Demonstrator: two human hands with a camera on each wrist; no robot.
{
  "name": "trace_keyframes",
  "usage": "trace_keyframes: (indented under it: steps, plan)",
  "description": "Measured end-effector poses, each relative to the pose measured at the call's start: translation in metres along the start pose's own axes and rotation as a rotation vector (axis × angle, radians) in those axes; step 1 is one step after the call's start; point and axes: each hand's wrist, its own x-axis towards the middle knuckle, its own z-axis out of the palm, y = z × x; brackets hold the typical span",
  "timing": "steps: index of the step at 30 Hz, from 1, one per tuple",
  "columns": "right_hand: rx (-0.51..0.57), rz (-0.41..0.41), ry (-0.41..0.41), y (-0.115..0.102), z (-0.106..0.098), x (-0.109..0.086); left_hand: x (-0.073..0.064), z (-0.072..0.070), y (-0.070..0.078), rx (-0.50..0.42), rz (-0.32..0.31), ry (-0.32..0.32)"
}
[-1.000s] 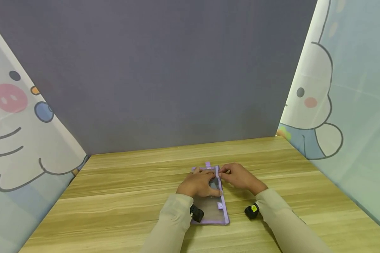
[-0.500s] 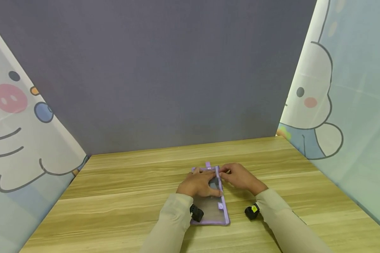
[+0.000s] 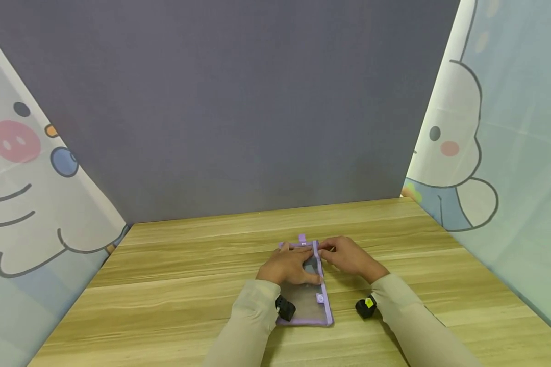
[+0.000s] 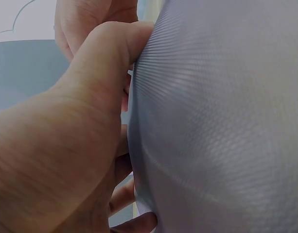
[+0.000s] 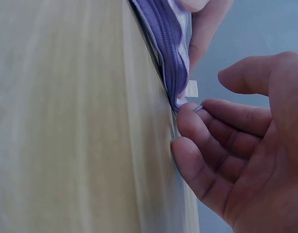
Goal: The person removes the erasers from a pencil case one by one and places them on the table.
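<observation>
A flat zip pouch (image 3: 301, 306) of grey see-through mesh with purple trim lies on the wooden table. My left hand (image 3: 286, 265) rests on it with fingers spread, and the thumb touches the zip edge. In the left wrist view, the mesh (image 4: 226, 121) is stretched beside the thumb (image 4: 139, 39). At the pouch's far right corner, my right hand (image 3: 344, 255) has its fingertips right at the zip's end. The right wrist view shows the purple zip (image 5: 173, 58) and a small pale zip pull (image 5: 199, 108) between the curled fingertips of my right hand (image 5: 241, 145).
The wooden table (image 3: 188, 285) runs back to a dark grey panel (image 3: 257, 112). Cartoon-printed curtains (image 3: 509, 153) hang at both sides. A purple tab (image 3: 302, 237) sticks out from the pouch's far edge, and a small tag (image 3: 320, 298) sits on its zip side.
</observation>
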Motion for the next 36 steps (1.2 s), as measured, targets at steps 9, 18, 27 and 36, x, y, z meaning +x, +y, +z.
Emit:
trace_keyframes:
  steps: [9,18,27,36]
  plan:
    - [0.013,0.002,-0.011,0.0010,-0.0003,0.0003,-0.0005,0.0004,0.0004,-0.001,-0.002,0.002]
    - [0.065,0.012,-0.037,-0.0004,-0.0010,-0.0011,-0.0014,0.0007,-0.0020,-0.025,0.008,0.005]
    - [0.103,0.058,-0.034,-0.0007,0.0007,-0.0004,-0.0041,-0.0005,-0.0061,-0.028,0.054,0.031]
    - [0.083,0.005,-0.035,-0.0013,0.0000,-0.0001,-0.0016,-0.0041,-0.0015,0.033,0.123,0.005]
